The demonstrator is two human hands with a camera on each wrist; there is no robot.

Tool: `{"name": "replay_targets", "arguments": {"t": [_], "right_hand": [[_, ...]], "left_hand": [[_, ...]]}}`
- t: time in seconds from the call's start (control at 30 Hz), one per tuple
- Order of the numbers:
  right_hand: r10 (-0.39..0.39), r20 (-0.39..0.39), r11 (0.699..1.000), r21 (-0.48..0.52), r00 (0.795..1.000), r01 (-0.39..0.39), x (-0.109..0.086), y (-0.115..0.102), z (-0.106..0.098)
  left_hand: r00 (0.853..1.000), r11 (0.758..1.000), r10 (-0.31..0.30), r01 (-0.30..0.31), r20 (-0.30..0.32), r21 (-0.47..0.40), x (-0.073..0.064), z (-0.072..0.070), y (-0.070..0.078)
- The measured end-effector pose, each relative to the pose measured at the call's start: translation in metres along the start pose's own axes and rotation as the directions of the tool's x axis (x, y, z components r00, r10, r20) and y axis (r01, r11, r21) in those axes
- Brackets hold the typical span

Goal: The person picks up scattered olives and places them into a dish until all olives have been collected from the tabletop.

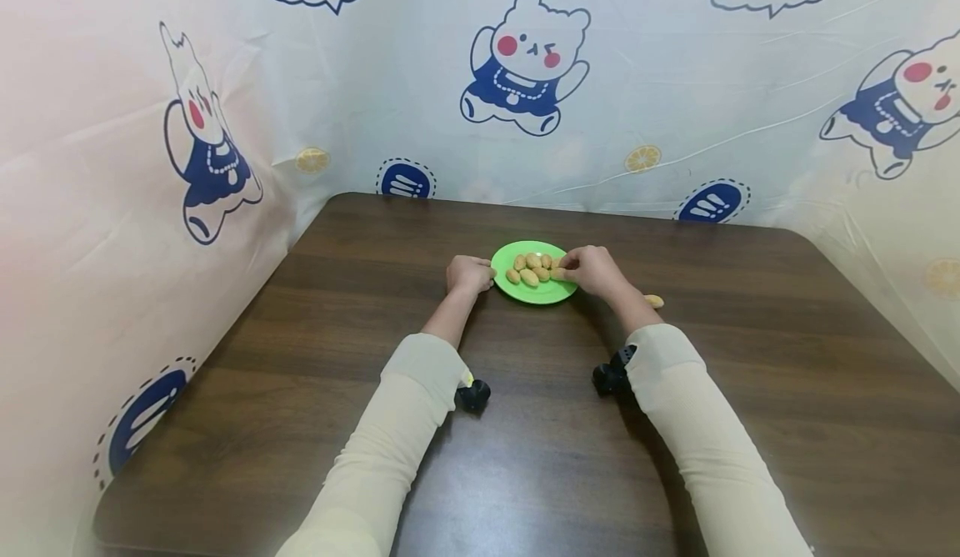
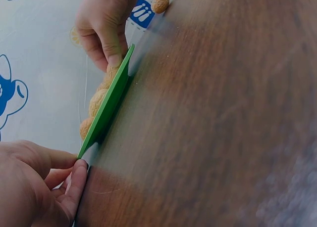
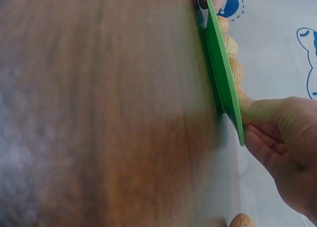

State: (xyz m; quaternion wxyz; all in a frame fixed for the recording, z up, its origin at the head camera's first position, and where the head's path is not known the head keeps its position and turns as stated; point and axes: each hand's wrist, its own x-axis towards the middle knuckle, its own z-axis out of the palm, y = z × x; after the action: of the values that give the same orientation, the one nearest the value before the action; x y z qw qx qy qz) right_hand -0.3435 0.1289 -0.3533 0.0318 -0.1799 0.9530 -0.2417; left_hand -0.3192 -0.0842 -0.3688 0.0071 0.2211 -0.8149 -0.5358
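A bright green plate [image 1: 535,292] holds several tan peanuts in their shells [image 1: 529,277]. At its left rim my left hand [image 1: 470,274] pinches the edge between thumb and fingers; the left wrist view shows the thumb above and fingers below the green rim [image 2: 106,111]. Over the right side of the plate, my right hand [image 1: 596,271] pinches a peanut [image 2: 113,71] between thumb and fingers. That peanut is mostly hidden by the fingers in the right wrist view, where the other peanuts [image 3: 231,46] rise above the rim.
A loose peanut [image 1: 655,300] lies on the dark wooden table [image 1: 360,307] by my right forearm, partly hidden behind it. Black wrist cameras [image 1: 474,396] hang under both pale sleeves [image 1: 405,407]. A printed curtain [image 1: 420,65] hangs behind and beside the table.
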Motion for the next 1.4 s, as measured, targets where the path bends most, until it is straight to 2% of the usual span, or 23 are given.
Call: {"name": "replay_targets", "arguments": {"t": [0.3,0.77,1.23,1.4], "right_hand": [[0.008,0.009,1.0,-0.019,1.0,-0.008,0.0,-0.001,0.001],[0.02,-0.004,1.0,0.006,1.0,-0.02,0.0,0.0,0.001],[0.008,-0.022,1.0,0.028,1.0,-0.007,-0.007,0.004,-0.005],[0.028,-0.027,0.997,0.076,0.999,-0.026,-0.012,0.01,-0.011]], "left_hand": [[1.0,1.0,-0.011,0.011,0.004,-0.004,0.0,0.0,0.0],[1.0,1.0,-0.015,0.015,-0.002,0.003,0.0,0.001,0.001],[1.0,0.999,0.01,-0.01,-0.004,0.033,0.001,0.001,-0.002],[1.0,1.0,0.014,-0.014,-0.002,0.026,-0.001,0.0,-0.001]]}}
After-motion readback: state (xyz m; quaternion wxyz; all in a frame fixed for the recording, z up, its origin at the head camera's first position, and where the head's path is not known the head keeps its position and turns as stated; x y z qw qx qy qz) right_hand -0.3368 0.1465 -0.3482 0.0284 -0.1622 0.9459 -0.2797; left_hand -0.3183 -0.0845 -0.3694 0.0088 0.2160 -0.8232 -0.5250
